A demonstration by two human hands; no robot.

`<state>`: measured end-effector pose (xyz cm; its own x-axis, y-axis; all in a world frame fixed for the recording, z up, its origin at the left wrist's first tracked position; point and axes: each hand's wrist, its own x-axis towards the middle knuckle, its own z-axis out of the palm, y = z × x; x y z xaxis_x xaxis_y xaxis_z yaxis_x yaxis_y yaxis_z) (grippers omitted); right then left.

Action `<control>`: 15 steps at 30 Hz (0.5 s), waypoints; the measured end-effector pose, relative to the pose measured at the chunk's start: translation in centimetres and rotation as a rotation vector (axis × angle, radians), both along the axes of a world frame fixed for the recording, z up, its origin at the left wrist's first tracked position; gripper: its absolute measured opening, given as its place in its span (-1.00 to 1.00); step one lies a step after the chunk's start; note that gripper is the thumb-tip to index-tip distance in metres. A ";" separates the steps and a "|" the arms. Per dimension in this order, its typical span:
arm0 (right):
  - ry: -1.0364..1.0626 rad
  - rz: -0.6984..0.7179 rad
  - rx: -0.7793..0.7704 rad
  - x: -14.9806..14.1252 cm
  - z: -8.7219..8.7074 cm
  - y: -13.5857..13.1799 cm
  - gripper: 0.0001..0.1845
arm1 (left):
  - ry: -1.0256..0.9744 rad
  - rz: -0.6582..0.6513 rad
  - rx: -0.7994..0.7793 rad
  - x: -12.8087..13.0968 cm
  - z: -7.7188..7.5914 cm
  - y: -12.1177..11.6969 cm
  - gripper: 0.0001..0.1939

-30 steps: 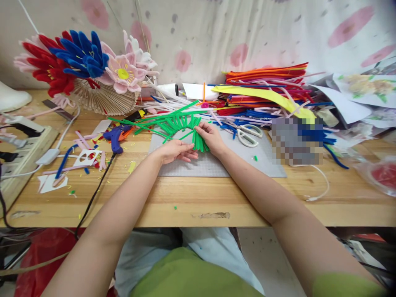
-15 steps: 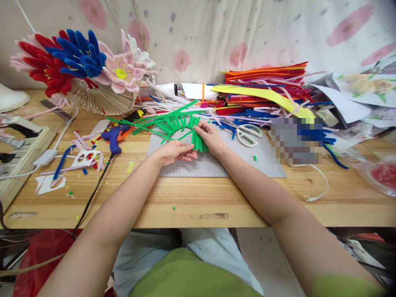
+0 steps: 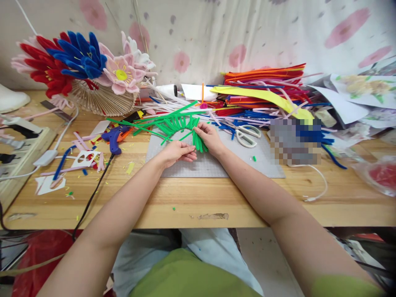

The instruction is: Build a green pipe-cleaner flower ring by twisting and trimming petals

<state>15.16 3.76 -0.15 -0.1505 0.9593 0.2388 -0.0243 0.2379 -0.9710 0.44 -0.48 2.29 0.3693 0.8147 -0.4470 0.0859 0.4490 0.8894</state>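
A curved fringe of looped green pipe cleaners [image 3: 177,125] is held over the grey cutting mat [image 3: 241,165], loops fanning outward. Long straight green stems stick out from its left side. My right hand [image 3: 208,138] pinches the right end of the fringe between thumb and fingers. Just left and a little lower, my left hand [image 3: 179,152] has its thumb and index fingertips together at the lower tip of a green loop, the other fingers loosely curled. White-handled scissors [image 3: 247,135] lie on the mat, right of my right hand.
A purple glue gun [image 3: 114,138] lies left, its black cord running to the table's front edge. Pipe-cleaner bundles [image 3: 264,78] are heaped at the back. Fuzzy flowers [image 3: 82,55] stand back left, near a power strip [image 3: 26,159]. Paper sheets and plastic bags lie right.
My left fingertips have drawn together at the tip of a green loop. My right hand keeps its pinch on the fringe, and the view has shifted slightly.
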 end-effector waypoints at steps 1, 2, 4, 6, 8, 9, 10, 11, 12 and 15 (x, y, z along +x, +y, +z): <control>-0.009 0.001 0.004 0.0 0.0 0.0 -0.60 | 0.014 -0.001 0.013 0.0 0.0 -0.1 -0.80; -0.024 0.003 0.012 0.0 0.0 0.0 -0.61 | 0.030 -0.010 0.029 0.0 0.1 -0.1 -0.80; -0.085 0.013 0.053 0.1 0.0 0.0 -0.64 | 0.089 -0.061 0.057 -0.2 0.3 -0.2 -0.79; -0.181 0.026 0.122 0.2 0.0 -0.1 -0.70 | 0.198 -0.120 0.100 -0.8 0.8 -0.1 -0.77; -0.282 0.037 0.190 0.2 0.0 -0.3 -0.75 | 0.352 -0.087 0.227 -1.6 1.2 0.1 -0.74; -0.326 0.042 0.214 0.2 -0.1 -0.4 -0.77 | 0.433 -0.026 0.339 -2.0 1.4 0.3 -0.73; -0.361 0.050 0.231 0.1 -0.1 -0.4 -0.78 | 0.508 0.055 0.476 -2.3 1.3 0.5 -0.74; -0.386 0.061 0.242 0.1 -0.2 -0.5 -0.78 | 0.569 0.120 0.616 -2.5 1.2 0.7 -0.75; -0.403 0.073 0.249 0.0 -0.2 -0.5 -0.79 | 0.612 0.156 0.736 -2.6 0.9 0.9 -0.76; -0.428 0.115 0.255 0.0 -0.2 -0.6 -0.79 | 0.641 0.056 0.845 -2.4 -0.2 1.2 -0.75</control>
